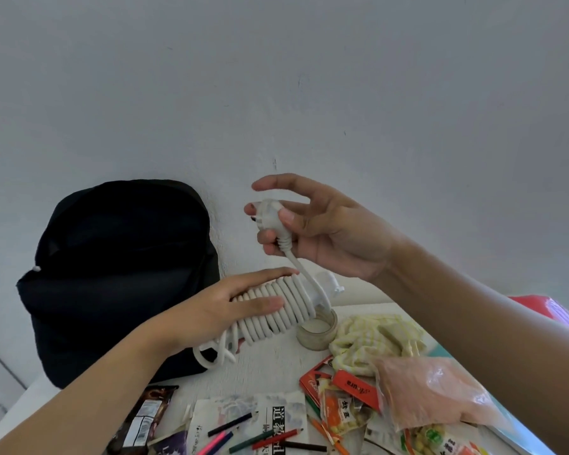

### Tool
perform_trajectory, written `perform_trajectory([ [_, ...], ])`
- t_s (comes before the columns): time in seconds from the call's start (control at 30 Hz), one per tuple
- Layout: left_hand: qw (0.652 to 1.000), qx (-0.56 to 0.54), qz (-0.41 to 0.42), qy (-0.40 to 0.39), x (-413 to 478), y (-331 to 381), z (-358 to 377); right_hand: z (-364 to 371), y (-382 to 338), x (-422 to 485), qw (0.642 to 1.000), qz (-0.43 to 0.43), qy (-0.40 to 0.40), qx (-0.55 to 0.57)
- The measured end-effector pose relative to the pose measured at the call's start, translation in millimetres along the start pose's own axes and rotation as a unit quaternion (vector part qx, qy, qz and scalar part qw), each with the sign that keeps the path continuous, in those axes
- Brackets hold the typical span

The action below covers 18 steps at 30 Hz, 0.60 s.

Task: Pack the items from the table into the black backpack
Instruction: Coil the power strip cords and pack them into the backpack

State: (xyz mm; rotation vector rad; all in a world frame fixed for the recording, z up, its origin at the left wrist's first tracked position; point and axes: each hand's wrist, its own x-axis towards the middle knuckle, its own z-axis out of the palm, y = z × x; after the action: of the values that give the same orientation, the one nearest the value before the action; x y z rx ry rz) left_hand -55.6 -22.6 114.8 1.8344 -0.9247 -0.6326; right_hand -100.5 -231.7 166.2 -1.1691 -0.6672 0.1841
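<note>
We have the white power strip (326,285) off the table (270,366), in the air in front of the black backpack (112,274). Left hand (217,310) holds it: thumb laid flat across the front of the wound cord (276,313), index finger along the top of the coils, the other fingers hidden behind. The cord is wrapped in tight turns around the strip body, with a loose loop hanging off the near end below our wrist. Right hand (326,231) is higher up and pinches the plug (270,218) between thumb and middle fingers; its index finger sticks out free above the plug and touches nothing. A short run of cord goes from the plug down to the coils. The backpack stands upright at the left end of the table against the wall (276,77); we cannot tell whether its zip is open. Under the strip sits a small clear jar (317,330), and just right of it a yellow checked cloth (375,336). Nearer us: a clear plastic bag (434,392) with pinkish contents, red snack packets (349,385), loose coloured pencils (260,438) on a printed sheet (276,408), and a dark wrapper (148,418) near our left forearm.
</note>
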Motion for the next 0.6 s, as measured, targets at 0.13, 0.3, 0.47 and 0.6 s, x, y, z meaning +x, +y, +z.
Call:
perform_trajectory([
  [0.13, 0.999, 0.031, 0.027, -0.019, -1.5, -0.6, -1.9, 9.2, -1.2, 5.9, 0.994, -0.016, 0.071, -0.078],
  [0.3, 0.993, 0.007, 0.114, -0.035, -8.9, 0.3, -3.3, -5.2, -4.1, 4.1, 0.985, 0.033, 0.163, -0.048],
  [0.47, 0.983, -0.168, 0.075, -0.027, -12.6, -0.7, -4.0, -19.5, 10.9, -3.1, 0.962, 0.155, 0.207, -0.087],
  [0.6, 0.986, -0.069, 0.087, 0.125, 10.4, -2.3, -7.4, -19.4, 29.4, -18.7, 0.939, 0.162, 0.261, -0.156],
])
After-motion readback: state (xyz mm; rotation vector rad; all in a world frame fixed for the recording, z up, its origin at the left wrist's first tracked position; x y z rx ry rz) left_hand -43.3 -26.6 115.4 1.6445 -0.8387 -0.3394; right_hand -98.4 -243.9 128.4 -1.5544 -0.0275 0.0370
